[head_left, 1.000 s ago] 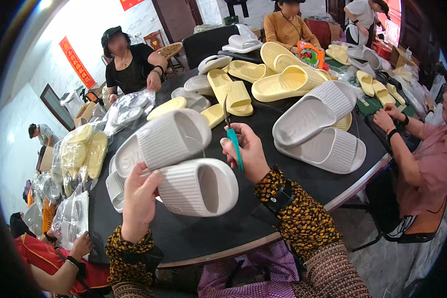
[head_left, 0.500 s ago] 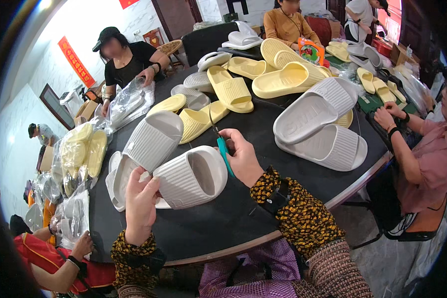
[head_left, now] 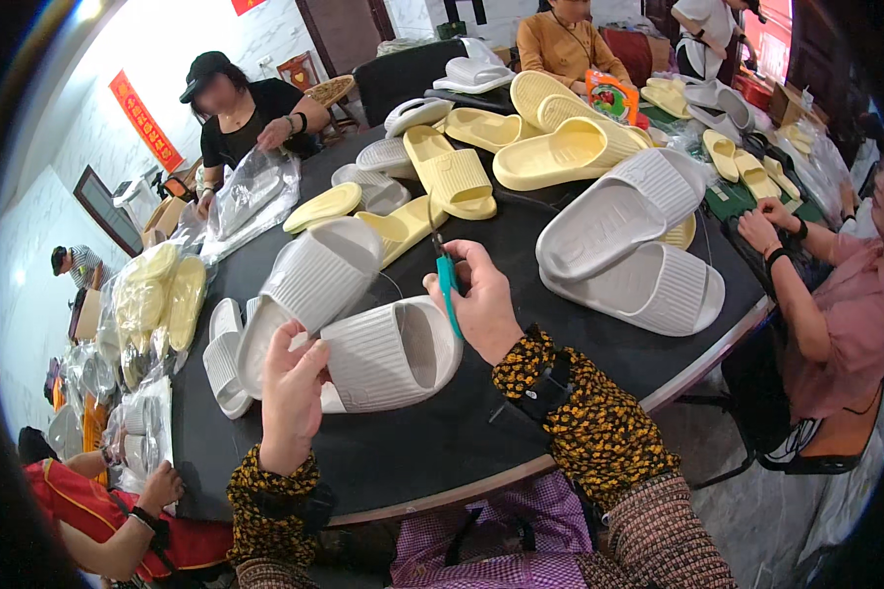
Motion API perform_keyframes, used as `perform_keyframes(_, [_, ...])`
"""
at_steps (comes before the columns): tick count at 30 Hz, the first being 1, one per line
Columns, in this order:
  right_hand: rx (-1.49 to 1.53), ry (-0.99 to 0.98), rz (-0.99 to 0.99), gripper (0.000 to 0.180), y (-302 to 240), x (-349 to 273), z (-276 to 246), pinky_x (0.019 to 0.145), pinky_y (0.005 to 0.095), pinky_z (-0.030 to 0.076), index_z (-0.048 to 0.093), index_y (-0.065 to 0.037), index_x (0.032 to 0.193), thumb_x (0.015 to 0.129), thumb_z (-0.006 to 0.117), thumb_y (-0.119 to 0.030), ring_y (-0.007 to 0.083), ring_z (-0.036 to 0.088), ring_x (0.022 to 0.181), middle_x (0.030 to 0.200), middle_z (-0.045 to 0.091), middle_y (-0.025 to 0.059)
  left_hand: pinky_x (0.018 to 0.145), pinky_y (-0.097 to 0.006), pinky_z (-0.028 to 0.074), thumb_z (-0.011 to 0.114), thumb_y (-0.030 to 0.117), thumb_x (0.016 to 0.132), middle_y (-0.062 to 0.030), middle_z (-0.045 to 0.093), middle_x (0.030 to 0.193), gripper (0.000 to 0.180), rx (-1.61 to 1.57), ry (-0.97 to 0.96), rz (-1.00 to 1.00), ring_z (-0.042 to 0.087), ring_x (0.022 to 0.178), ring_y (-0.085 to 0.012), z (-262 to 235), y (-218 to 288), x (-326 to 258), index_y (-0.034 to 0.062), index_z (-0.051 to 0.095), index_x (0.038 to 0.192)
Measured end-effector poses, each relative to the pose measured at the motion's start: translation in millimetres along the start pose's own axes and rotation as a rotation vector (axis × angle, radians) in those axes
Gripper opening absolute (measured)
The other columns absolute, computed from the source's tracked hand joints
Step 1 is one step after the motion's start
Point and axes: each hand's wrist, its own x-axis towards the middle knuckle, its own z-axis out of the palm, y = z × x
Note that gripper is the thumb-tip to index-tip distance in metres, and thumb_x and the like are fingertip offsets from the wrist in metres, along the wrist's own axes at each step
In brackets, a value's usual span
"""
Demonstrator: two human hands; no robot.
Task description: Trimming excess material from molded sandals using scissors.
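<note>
My left hand (head_left: 293, 398) is closed at the near edge of a pair of light grey ribbed slide slippers. Of that pair, the upper slipper (head_left: 316, 280) tilts up and away, and the lower slipper (head_left: 388, 358) lies across to the right. Teal-handled scissors (head_left: 448, 287) are gripped in my right hand (head_left: 485, 309), their thin dark blades pointing up, just right of the pair. A fine thread (head_left: 390, 283) shows between the two slippers. Another grey slipper (head_left: 228, 371) rests on the black table, left of my left hand.
A second grey pair (head_left: 624, 231) lies right of centre on the table (head_left: 491, 422). Yellow slippers (head_left: 452, 172) are heaped beyond my hands. Bagged yellow slippers (head_left: 162, 294) stand at the left. Co-workers sit around, one handling a clear bag (head_left: 250, 201), another at the right (head_left: 825, 314).
My left hand and the grey pair have shifted slightly right, opening a gap to the grey slipper at the left. The scissors stay in my right hand. Across the table, the co-worker's hand has moved.
</note>
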Motion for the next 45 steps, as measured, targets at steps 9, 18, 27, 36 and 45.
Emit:
perform_keyframes(9, [-0.006,-0.098,0.151,0.039,8.9,1.0,-1.4,0.064,0.0296,0.051,0.051,0.002,0.108,0.077,0.070,-0.013,0.0184,0.065,0.072,0.080,0.064,0.0140,0.073,-0.027,0.051,0.050,-0.001,0.086,-0.0113,0.060,0.097,0.027,-0.122,0.001,-0.169,0.061,0.082,-0.0153,1.8,-5.3,-7.8,0.0005,0.045,0.112])
perform_keyframes(18, [-0.124,-0.185,0.043,0.042,21.2,-7.0,5.4,0.064,0.0288,0.049,0.050,0.002,0.109,0.078,0.071,-0.016,0.0146,0.061,0.070,0.079,0.063,0.0122,0.071,-0.030,0.050,0.051,0.000,0.085,-0.0110,0.061,0.096,0.029,-0.070,-0.035,-0.203,0.062,0.082,-0.0171,-6.7,-10.2,-15.8,0.0005,0.044,0.113])
perform_keyframes(27, [-0.213,-0.117,-0.056,0.039,24.4,-5.6,6.5,0.064,0.0297,0.048,0.049,0.000,0.109,0.080,0.069,-0.016,0.0155,0.060,0.068,0.078,0.062,0.0121,0.061,-0.023,0.041,0.054,0.000,0.081,-0.0068,0.060,0.088,0.038,-0.026,0.098,-0.048,0.055,0.073,-0.0105,-4.9,-6.3,-7.0,0.0014,0.042,0.117])
perform_keyframes(36, [-0.230,-0.499,-0.070,0.043,-5.3,-19.2,7.8,0.069,0.0346,0.050,0.046,-0.005,0.113,0.078,0.068,-0.017,0.0250,0.063,0.076,0.083,0.061,0.0141,0.063,-0.021,0.040,0.050,-0.001,0.086,-0.0084,0.060,0.089,0.041,0.196,0.292,0.245,0.051,0.074,-0.0076,-18.9,-1.0,9.3,-0.0053,0.035,0.124])
perform_keyframes(45, [-0.344,-0.663,-0.036,0.039,-2.2,-30.6,13.7,0.068,0.0340,0.051,0.047,-0.004,0.111,0.079,0.067,-0.018,0.0238,0.065,0.075,0.085,0.063,0.0130,0.075,-0.021,0.043,0.050,-0.004,0.088,-0.0153,0.060,0.102,0.046,0.015,0.290,0.328,0.055,0.085,-0.0115,-24.5,-21.0,7.4,-0.0072,0.028,0.128])
